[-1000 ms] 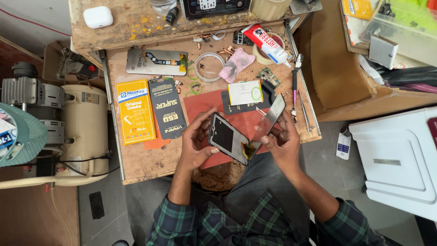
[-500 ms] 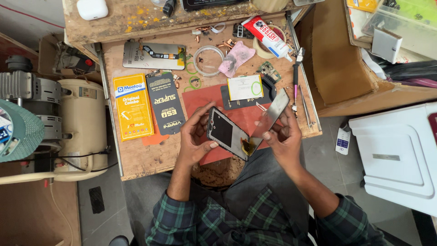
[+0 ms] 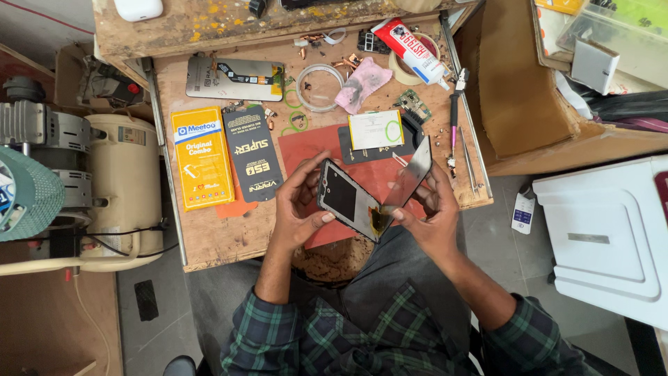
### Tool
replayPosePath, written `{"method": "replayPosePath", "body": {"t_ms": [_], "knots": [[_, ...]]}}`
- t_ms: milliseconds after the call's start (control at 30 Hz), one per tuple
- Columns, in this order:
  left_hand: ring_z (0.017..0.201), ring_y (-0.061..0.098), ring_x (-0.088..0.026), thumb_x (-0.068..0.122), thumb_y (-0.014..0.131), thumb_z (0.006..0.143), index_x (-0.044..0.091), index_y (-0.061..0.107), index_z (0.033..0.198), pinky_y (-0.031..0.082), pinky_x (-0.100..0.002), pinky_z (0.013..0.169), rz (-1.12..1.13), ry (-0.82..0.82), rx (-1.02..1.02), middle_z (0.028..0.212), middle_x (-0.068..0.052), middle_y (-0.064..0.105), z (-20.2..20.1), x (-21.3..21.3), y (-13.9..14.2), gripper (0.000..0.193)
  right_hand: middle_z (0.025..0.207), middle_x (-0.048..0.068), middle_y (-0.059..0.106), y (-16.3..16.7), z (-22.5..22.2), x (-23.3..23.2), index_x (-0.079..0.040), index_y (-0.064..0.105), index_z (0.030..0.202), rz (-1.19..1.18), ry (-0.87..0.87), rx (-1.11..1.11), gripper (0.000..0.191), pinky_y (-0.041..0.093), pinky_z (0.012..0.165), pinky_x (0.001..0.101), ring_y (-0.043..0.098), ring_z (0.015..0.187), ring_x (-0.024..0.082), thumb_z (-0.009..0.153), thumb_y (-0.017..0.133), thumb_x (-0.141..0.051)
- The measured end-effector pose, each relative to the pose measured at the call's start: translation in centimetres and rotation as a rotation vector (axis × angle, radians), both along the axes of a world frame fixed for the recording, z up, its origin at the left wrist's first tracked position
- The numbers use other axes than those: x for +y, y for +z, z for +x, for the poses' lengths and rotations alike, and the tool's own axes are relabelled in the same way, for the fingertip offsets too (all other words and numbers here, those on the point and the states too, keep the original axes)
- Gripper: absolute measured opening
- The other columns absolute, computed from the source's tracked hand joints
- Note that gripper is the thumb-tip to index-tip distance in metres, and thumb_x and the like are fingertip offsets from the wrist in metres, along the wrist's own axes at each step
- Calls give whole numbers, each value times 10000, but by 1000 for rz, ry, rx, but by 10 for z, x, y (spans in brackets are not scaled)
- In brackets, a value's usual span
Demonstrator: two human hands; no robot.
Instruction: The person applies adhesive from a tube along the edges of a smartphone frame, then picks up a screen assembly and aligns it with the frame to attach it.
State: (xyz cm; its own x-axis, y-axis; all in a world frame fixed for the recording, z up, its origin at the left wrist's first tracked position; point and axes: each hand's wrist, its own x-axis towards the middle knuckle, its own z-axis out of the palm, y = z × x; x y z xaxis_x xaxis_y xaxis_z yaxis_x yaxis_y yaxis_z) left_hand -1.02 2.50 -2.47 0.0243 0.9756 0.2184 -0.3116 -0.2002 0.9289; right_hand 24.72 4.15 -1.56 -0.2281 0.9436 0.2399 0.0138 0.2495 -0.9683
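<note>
Clearly, the wooden workbench [image 3: 209, 237] carries everything, and a red mat [image 3: 306, 150] lies near its front edge. No real container is visible; a yellow packet [image 3: 202, 157] and a black packet [image 3: 254, 160] lie flat toward the left edge, both closed. A red and white glue tube [image 3: 414, 47] rests near the back right corner. Over the front edge, the left hand [image 3: 296, 209] is clamped on a phone [image 3: 346, 198], tilted, with a dark screen and a grey frame. The right hand [image 3: 431, 209] pinches a thin dark glass sheet [image 3: 412, 174], which stands obliquely with its lower end touching the lower end of the phone.
</note>
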Motion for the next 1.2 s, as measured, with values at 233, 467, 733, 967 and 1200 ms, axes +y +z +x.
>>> {"method": "replayPosePath", "body": {"t_ms": [233,467,733,967,1200], "knots": [[1332,623,-222,449,904,796,-58,449,1548,531,-365,1167,-20,-13,-34,1386,-129,581,-2,-2,0,1014,1437,209,574,4,5,-5,55,275,1603,88,46,-56,948,522,1156,459,638,1320,317,884,831,-212],[1306,623,-205,295,942,762,-57,440,1538,532,-339,1130,-72,-131,-123,1416,-119,613,-22,5,-8,989,1438,186,594,-2,9,1,64,334,1556,-28,23,153,855,521,1198,450,650,1339,300,924,837,-217],[1069,648,-209,166,982,560,92,582,1460,576,-321,895,-215,-84,384,1243,-76,659,-38,4,12,987,1440,170,577,6,14,5,103,339,1575,71,86,15,929,496,1169,416,615,1340,260,857,852,-189],[1221,485,-359,176,983,377,119,614,1395,433,-460,1046,-51,48,1005,1356,-128,552,-38,2,50,1084,1491,169,539,8,19,9,123,316,1585,136,73,16,958,432,1243,414,579,1396,258,865,864,-191],[1136,577,-296,299,911,716,91,697,1087,481,-452,974,213,191,1019,1152,-57,647,17,-3,51,476,1465,160,573,5,21,11,115,337,1575,109,59,9,943,447,1226,415,593,1378,261,867,864,-218]]}}
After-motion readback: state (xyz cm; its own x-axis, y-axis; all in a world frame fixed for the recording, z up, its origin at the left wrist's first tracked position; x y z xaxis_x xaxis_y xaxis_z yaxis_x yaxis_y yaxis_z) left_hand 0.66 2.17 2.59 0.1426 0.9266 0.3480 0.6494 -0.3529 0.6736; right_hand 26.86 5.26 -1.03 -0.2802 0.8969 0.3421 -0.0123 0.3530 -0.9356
